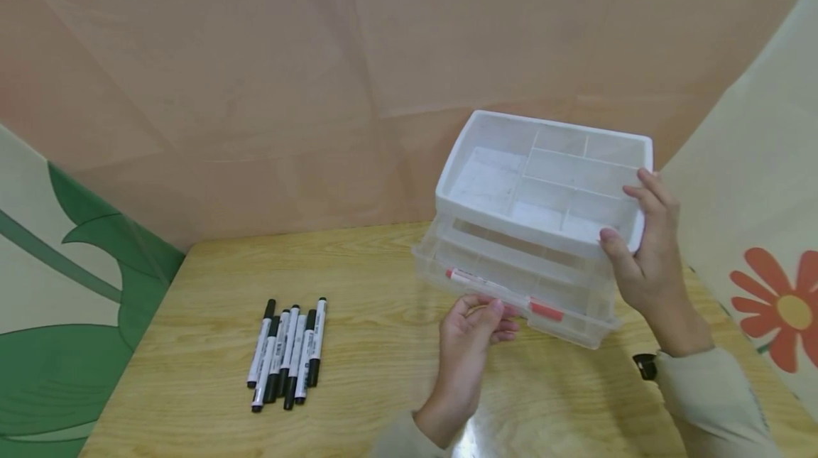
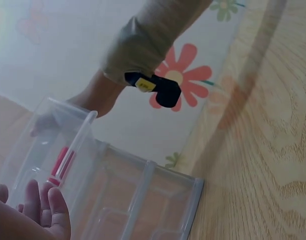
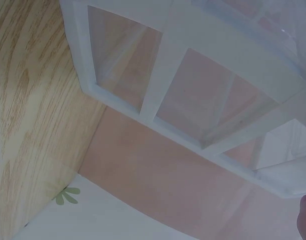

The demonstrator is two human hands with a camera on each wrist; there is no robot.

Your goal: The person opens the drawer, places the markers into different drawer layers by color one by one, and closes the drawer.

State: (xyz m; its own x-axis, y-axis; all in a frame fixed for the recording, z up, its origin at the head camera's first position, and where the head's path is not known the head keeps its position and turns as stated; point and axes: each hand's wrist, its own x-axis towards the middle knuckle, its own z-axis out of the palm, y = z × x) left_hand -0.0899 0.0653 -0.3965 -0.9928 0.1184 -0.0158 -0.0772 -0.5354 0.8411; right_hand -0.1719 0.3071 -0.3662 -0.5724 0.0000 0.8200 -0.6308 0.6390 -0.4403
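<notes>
A white plastic organizer [image 1: 544, 225] with a divided top tray is tilted at the right of the table in the head view. From its front sticks out a clear drawer [image 1: 594, 334], with red-and-white marker parts [image 1: 476, 280] inside; whether one marker or two, I cannot tell. My right hand [image 1: 652, 259] grips the organizer's right side, thumb on the front corner of the rim. With its thumb and fingers, my left hand [image 1: 473, 330] pinches the drawer's front edge. In the right wrist view the organizer's white frame [image 3: 150, 107] fills much of the picture.
Several black-capped markers [image 1: 290, 351] lie in a bunch on the wooden table [image 1: 211, 302], left of my left hand. A peach cloth [image 1: 255, 89] hangs behind the table. Printed cloths with leaves [image 1: 57, 366] and a red flower [image 1: 792, 310] flank it.
</notes>
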